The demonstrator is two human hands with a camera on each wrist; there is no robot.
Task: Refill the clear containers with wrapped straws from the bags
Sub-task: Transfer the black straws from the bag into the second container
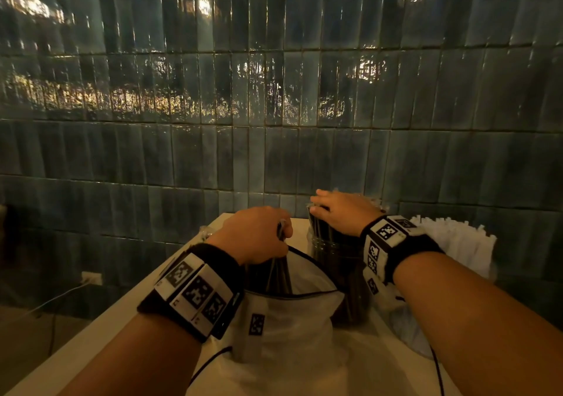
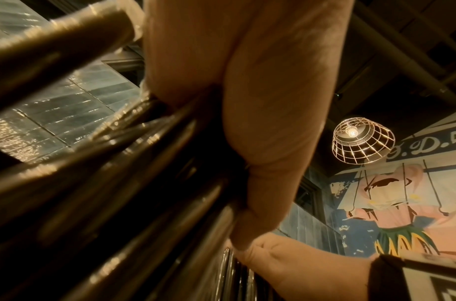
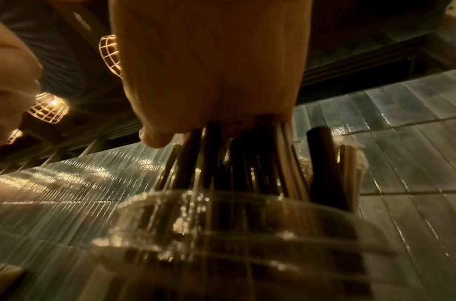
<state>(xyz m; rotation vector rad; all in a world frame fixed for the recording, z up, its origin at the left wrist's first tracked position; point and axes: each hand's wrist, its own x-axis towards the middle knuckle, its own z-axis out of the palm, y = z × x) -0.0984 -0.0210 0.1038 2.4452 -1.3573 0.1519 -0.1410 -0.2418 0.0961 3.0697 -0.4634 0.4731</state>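
We see the left hand (image 1: 259, 234) curled tight round a bundle of dark wrapped straws (image 1: 278, 277), fingers (image 2: 268, 126) wrapped across the bunch in the left wrist view. The bundle's long axis runs roughly vertical, lower ends down inside the white bag (image 1: 292, 328), upper ends poking out just past the knuckles. Exact no. of straws in the grip: can't tell, too packed and blurred; several at least.

Right hand (image 1: 341, 213) lies flat, fingers fairly straight, palm pressing on the tops of the dark straws standing in the clear container (image 1: 335, 252). It grips nothing. In the right wrist view those straws (image 3: 237, 163) stand upright, tips touching the palm, a few leaning outward at the rim (image 3: 221, 205). Count unclear, well over ten.

Containers in view: 1 clear one w/ dark straws, just right of the bag, plus a second holder of white paper-wrapped straws (image 1: 454, 243) further right, behind the right wrist, straws also upright. Bags: 1 clearly seen, open at the top, standing on the pale desk (image 1: 100, 337) between both forearms.

Both wrists carry black bands w/ square-coded tags (image 1: 195, 292). Behind the desk, a glossy blue-green tiled wall (image 1: 274, 91). Wire-cage lamp (image 2: 363, 140) overhead.
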